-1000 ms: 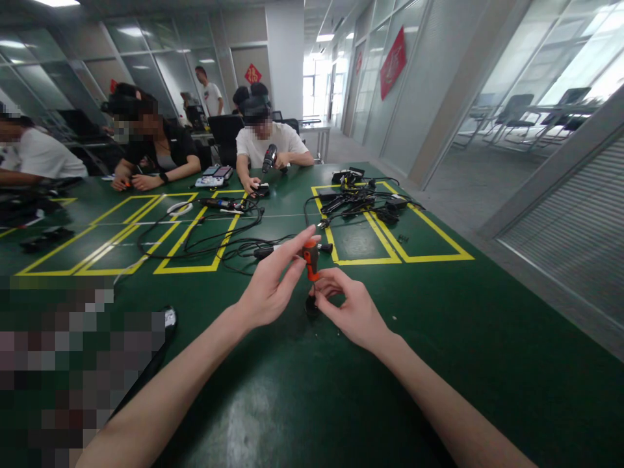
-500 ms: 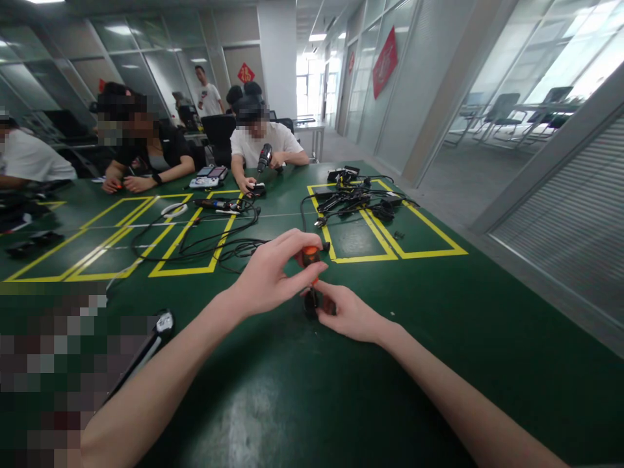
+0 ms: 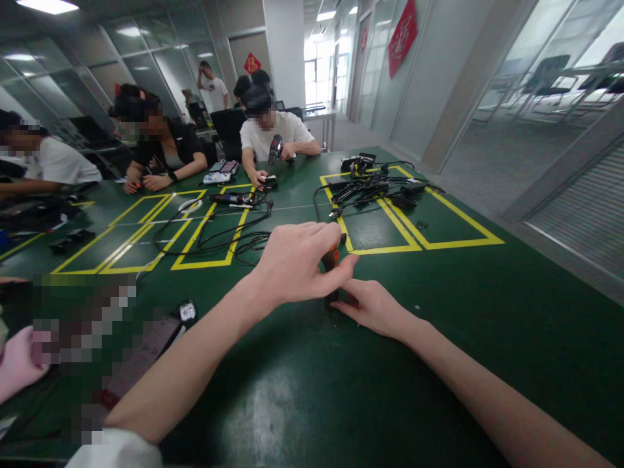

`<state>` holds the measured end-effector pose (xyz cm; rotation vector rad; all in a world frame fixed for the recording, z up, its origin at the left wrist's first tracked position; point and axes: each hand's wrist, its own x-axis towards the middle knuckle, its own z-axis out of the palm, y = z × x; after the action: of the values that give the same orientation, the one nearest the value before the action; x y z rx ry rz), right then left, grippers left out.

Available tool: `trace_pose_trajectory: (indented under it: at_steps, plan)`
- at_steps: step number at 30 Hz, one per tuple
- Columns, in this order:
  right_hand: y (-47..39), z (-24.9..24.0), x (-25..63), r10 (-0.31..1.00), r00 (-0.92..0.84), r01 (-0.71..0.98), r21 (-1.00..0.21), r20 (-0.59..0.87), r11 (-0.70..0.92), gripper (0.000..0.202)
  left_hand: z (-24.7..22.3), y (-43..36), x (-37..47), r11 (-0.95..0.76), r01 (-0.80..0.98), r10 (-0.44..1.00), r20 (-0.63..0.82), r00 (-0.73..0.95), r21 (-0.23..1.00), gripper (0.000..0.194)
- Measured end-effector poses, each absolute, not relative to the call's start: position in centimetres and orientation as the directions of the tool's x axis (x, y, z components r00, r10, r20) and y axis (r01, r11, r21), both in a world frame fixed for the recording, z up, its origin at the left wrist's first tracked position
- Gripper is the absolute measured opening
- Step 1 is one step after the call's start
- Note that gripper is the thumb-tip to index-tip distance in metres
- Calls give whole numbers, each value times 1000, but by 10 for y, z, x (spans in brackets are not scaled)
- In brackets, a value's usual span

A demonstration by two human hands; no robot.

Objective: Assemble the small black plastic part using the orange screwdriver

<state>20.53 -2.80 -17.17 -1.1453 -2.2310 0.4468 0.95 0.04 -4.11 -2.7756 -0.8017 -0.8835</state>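
An orange and black screwdriver (image 3: 330, 259) stands over the green table (image 3: 390, 396), its handle held between the fingers and thumb of my left hand (image 3: 302, 263). Below it, my right hand (image 3: 373, 305) rests low at the table, fingertips closed on a small black part (image 3: 331, 299). My left hand and the tool cover most of that part. The tool's lower end is hidden behind my left thumb and right fingers.
Beyond my hands lie a tangle of black cables (image 3: 370, 188) and a looped black cord (image 3: 209, 240) among yellow tape outlines. Across the table a person (image 3: 275, 136) holds a power drill (image 3: 275, 149). A phone-like object (image 3: 141, 357) lies left of my left forearm.
The view has shifted, so the scene sits further right. My left hand has rolled over the screwdriver handle, and the handle now leans more. My right hand stays at the black part.
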Motion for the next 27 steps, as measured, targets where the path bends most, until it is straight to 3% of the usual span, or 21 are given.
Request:
trace_pose_trajectory:
  at_steps: [3, 10, 14, 21, 27]
  plan:
    - [-29, -172, 208, 806, -475, 655, -471, 352, 592, 24, -42, -3, 10, -880, 469, 421, 574, 702, 73, 12]
    - [-29, -172, 211, 795, -481, 687, -404, 370, 604, 25, -57, -2, 6, -900, 436, 353, 607, 712, 11, 28]
    - [-28, -175, 213, 774, -485, 680, -381, 407, 626, 22, -54, -6, 4, -906, 420, 359, 609, 708, 46, 26]
    - [-29, -178, 209, 733, -474, 664, -348, 488, 661, 21, -42, -16, 3, -919, 386, 376, 464, 802, 77, 28]
    - [-28, -182, 205, 695, -501, 667, -282, 515, 690, 23, -50, -15, 9, -907, 399, 411, 491, 768, 135, 31]
